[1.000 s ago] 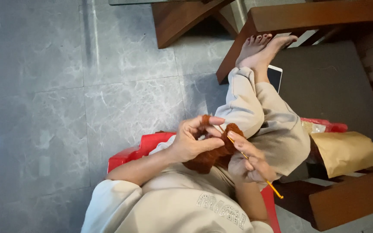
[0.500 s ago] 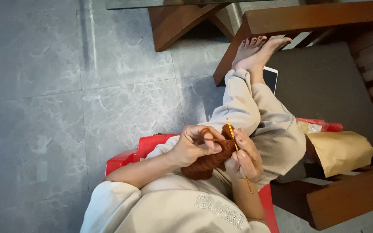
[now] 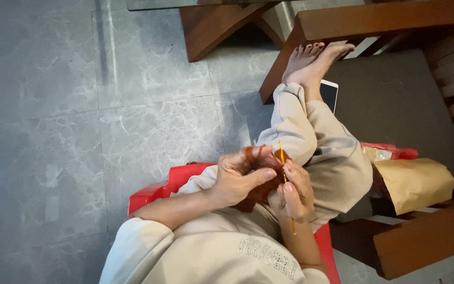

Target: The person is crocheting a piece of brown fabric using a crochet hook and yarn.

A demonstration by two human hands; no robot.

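At the left of the frame lies the grey marbled tile floor (image 3: pixel 80 105), smooth and faintly veined. Lower centre, the glossy edge of my red plastic chair (image 3: pixel 156 192) shows under my cream sleeve.

My left hand (image 3: pixel 237 179) is curled around the rust-brown crochet piece (image 3: pixel 261 176), thumb laid across its front and fingers wrapped behind, so the soft, nubbly yarn bunches up between my two hands, just right of frame centre. Just to its right, touching the same bundle, my right hand (image 3: pixel 292 192) is closed in a pinch around the thin orange crochet hook (image 3: pixel 286 179). The slim, straight shaft runs nearly upright, its tip poking above the yarn and its tail sticking out below my fingers.

Behind the hands my bent leg in loose beige trousers (image 3: pixel 321 142) reaches to the upper middle, my bare feet (image 3: pixel 313 58) resting on the grey seat cushion (image 3: pixel 395 100) of a dark wooden chair. A flat white-edged tablet (image 3: pixel 329 94) lies on the cushion beside my ankle. Further right, a crumpled brown paper bag (image 3: pixel 416 181) sits against a red plastic bag (image 3: pixel 395 152).
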